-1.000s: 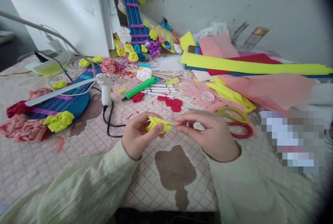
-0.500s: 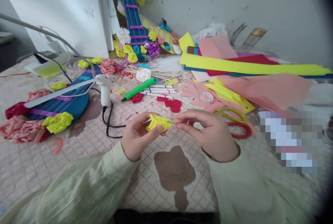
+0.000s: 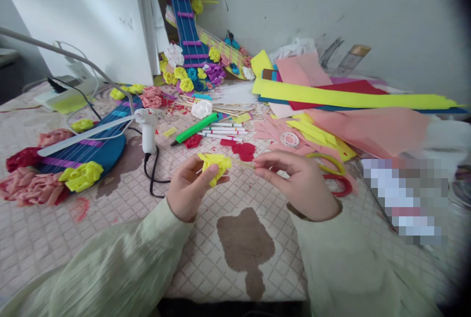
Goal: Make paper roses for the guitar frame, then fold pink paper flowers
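A: In the head view, what is the left hand (image 3: 186, 189) doing?

B: It is curling closed around a yellow paper flower (image 3: 215, 166), with the thumb pressing on the front and the fingers wrapping behind. It is holding the flower up above the surface (image 3: 206, 258), at the middle of the picture.

A: And the right hand (image 3: 298, 184)?

B: It is pinching a thin stick (image 3: 243, 163) between thumb and fingertips, and the other fingers are bending loosely. The stick is pointing left and its far end is reaching into the flower. The two hands are staying a little apart, with the stick spanning the gap.

A: What is lying around them?

B: A white glue gun (image 3: 148, 128) is standing up left of the flower, with its black cord trailing toward the left hand. Scissors (image 3: 331, 172) with yellow and red handles are lying just behind the right hand, which is hiding part of them. A green marker (image 3: 195, 128) is resting beyond the flower, beside thin pens (image 3: 224, 131). Red scraps (image 3: 245, 150) are sitting just behind the stick.

A: Further off?

B: A blue guitar (image 3: 91, 145) trimmed with paper flowers is lying at the left, and coloured sheets (image 3: 349, 98) are piling up at the back right.
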### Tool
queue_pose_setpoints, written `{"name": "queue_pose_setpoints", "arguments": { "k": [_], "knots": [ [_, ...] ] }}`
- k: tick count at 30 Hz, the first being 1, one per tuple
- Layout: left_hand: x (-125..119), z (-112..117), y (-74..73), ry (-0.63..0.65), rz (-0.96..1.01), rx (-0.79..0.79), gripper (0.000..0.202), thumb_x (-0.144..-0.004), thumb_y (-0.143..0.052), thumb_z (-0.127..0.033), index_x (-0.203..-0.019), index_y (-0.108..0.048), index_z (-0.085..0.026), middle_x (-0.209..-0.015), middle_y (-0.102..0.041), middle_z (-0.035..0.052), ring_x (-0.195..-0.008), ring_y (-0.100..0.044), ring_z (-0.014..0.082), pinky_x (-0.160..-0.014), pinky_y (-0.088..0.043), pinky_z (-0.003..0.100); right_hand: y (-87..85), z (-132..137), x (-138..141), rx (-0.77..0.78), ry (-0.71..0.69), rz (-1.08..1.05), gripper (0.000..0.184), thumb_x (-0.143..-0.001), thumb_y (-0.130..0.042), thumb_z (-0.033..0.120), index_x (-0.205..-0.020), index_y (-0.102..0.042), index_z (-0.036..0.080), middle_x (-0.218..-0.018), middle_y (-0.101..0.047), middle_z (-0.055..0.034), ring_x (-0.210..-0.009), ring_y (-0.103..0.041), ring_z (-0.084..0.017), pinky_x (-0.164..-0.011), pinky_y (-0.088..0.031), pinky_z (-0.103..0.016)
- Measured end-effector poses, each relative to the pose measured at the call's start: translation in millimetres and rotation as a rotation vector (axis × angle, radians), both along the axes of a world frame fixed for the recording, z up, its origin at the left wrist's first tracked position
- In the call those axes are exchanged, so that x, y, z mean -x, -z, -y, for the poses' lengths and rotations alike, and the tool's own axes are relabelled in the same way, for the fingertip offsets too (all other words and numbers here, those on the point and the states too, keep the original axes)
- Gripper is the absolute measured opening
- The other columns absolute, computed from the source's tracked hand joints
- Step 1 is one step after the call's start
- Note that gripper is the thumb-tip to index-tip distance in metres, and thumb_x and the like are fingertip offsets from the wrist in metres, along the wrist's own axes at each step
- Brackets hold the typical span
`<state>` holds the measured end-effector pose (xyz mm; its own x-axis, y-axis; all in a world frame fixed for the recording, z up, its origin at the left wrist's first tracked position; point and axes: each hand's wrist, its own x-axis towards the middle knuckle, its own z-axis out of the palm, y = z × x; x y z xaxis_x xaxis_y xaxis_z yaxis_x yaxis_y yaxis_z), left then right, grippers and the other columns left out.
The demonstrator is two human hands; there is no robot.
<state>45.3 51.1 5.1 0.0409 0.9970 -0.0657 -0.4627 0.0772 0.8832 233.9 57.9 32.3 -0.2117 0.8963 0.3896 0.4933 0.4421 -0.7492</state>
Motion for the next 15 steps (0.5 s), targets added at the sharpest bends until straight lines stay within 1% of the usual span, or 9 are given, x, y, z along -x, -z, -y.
{"name": "queue_pose_setpoints", "arguments": {
  "k": [2,4,6,8,11,13,15],
  "knots": [
    [1,-3,-2.0,-0.016,0.064,0.085,0.015,-0.064,-0.067,-0.023,-0.075,-0.061,-0.015,-0.074,-0.064,0.0003,-0.068,-0.061,0.0135,-0.066,-0.054,0.034,4.8,-5,-3,0.029,0.037,0.032,0.009,-0.073,-0.061,0.018,-0.082,-0.063,0.019,-0.081,-0.065,-0.0013,-0.071,-0.06,-0.014,-0.06,-0.05,-0.024],
    [2,-5,-3.6,-0.02,0.124,0.16,0.012,-0.065,-0.065,-0.022,-0.072,-0.061,-0.014,-0.076,-0.064,0.0014,-0.076,-0.061,0.016,-0.07,-0.052,0.037,11.8,-10,-3,0.063,0.063,0.094,0.009,-0.074,-0.059,0.016,-0.082,-0.063,0.019,-0.082,-0.066,-0.0016,-0.071,-0.06,-0.014,-0.06,-0.049,-0.025],
    [4,-7,-4.6,0.015,0.182,0.229,0.01,-0.067,-0.063,-0.021,-0.074,-0.061,-0.014,-0.086,-0.064,0.0038,-0.091,-0.057,0.0207,-0.078,-0.048,0.042,20.2,-14,-2,0.094,0.074,0.184,0.011,-0.073,-0.058,0.013,-0.081,-0.064,0.018,-0.081,-0.066,-0.002,-0.068,-0.06,-0.014,-0.06,-0.049,-0.026],
    [5,-7,-5.3,0.071,0.248,0.275,0.012,-0.069,-0.061,-0.021,-0.079,-0.06,-0.015,-0.099,-0.062,0.0057,-0.105,-0.05,0.025,-0.084,-0.044,0.046,28.4,-17,-1,0.122,0.073,0.29,0.013,-0.071,-0.059,0.009,-0.08,-0.064,0.017,-0.079,-0.067,-0.0029,-0.066,-0.06,-0.015,-0.062,-0.048,-0.028],
    [6,-6,-7.3,0.154,0.328,0.282,0.015,-0.071,-0.058,-0.023,-0.084,-0.06,-0.015,-0.112,-0.056,0.0068,-0.114,-0.043,0.0287,-0.088,-0.039,0.05,34.4,-18,2,0.112,0.048,0.409,0.015,-0.069,-0.06,0.006,-0.079,-0.065,0.015,-0.079,-0.066,-0.0054,-0.071,-0.059,-0.019,-0.068,-0.047,-0.033],
    [6,-5,-9.4,0.198,0.348,0.254,0.016,-0.073,-0.057,-0.024,-0.086,-0.06,-0.016,-0.117,-0.053,0.0064,-0.116,-0.04,0.0302,-0.09,-0.038,0.052,32.4,-17,4,0.061,0.046,0.37,0.012,-0.071,-0.059,0.01,-0.08,-0.065,0.015,-0.082,-0.066,-0.0063,-0.078,-0.058,-0.02,-0.073,-0.046,-0.035],
    [6,-3,-11.2,0.239,0.352,0.223,0.018,-0.074,-0.056,-0.025,-0.089,-0.061,-0.016,-0.122,-0.05,0.0062,-0.118,-0.038,0.0313,-0.09,-0.037,0.052,27.0,-15,7,0.013,0.037,0.233,0.01,-0.076,-0.056,0.016,-0.083,-0.064,0.017,-0.084,-0.065,-0.0055,-0.08,-0.058,-0.019,-0.074,-0.046,-0.033]
  ]
}}
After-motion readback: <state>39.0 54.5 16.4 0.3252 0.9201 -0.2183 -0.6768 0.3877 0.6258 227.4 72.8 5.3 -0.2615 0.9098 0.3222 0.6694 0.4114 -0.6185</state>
